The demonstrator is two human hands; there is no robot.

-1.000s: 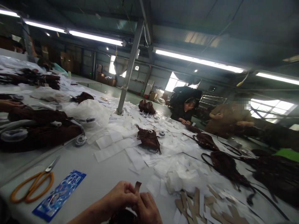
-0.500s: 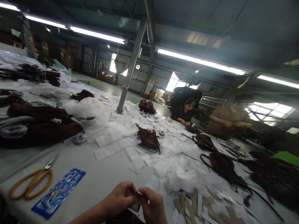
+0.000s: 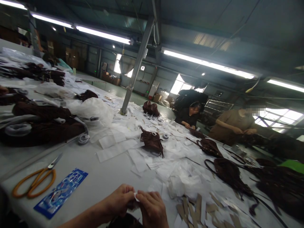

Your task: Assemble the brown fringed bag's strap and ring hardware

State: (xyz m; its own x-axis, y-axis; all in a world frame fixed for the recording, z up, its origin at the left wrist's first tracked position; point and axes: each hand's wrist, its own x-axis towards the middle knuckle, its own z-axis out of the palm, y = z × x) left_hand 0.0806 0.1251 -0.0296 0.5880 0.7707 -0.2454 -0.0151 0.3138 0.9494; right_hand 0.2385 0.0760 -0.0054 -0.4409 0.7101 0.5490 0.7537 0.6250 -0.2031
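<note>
At the table's near edge my left hand (image 3: 120, 201) and my right hand (image 3: 153, 207) meet, fingers pinched together. Between them shows a small piece of white wrapping (image 3: 136, 197), paper or thin film; most of it is hidden by the fingers. Just below the hands lies a dark brown fringed-looking item (image 3: 124, 221), cut off by the frame's bottom. To the left rest orange-handled scissors (image 3: 35, 183), blades partly together, and a blue printed packet (image 3: 61, 193).
White paper sheets (image 3: 116, 150) and crumpled film (image 3: 185, 183) litter the table around a brown fringed bag (image 3: 152, 141). Grey-brown card strips (image 3: 192, 209) lie right of my hands. More brown bags (image 3: 226, 171) lie at right. A metal post (image 3: 137, 66) rises mid-table. Two people work across the table.
My right hand has turned over the piece, its back now more toward me, and a white edge shows between the fingers. The view has shifted slightly.
</note>
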